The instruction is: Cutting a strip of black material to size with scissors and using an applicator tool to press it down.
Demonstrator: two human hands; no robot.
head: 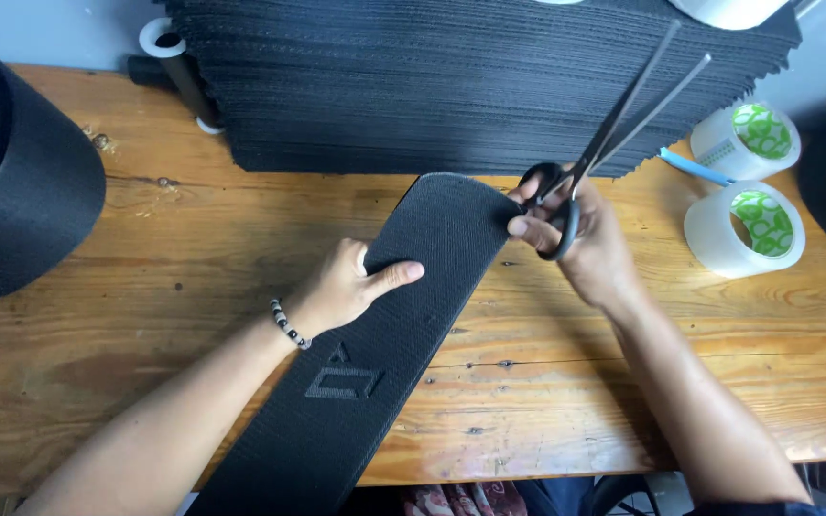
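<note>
My left hand (pixel 341 287) presses flat, fingers spread, on the black strap (pixel 375 334) lying diagonally across the desk (pixel 184 229), while my right hand (pixel 580 239) has its fingers closed through the handles of the scissors (pixel 614 124), blades parted and pointing up and away. I judge those open tips could snag the stack of black sheets (pixel 470 86) just behind the strap's rounded end, or my elbow could nudge the tape rolls (pixel 746 229) on the right. The open room is the bare wood to the left and near the front edge.

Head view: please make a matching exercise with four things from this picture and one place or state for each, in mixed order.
Things:
1. scissors
2. black strip
3. tape rolls
4. beaded bracelet

Places or states:
A. on the left wrist
B. flat under the left hand
C. open, in the right hand
D. on the table, far right

Pairs: 1-C, 2-B, 3-D, 4-A
</note>
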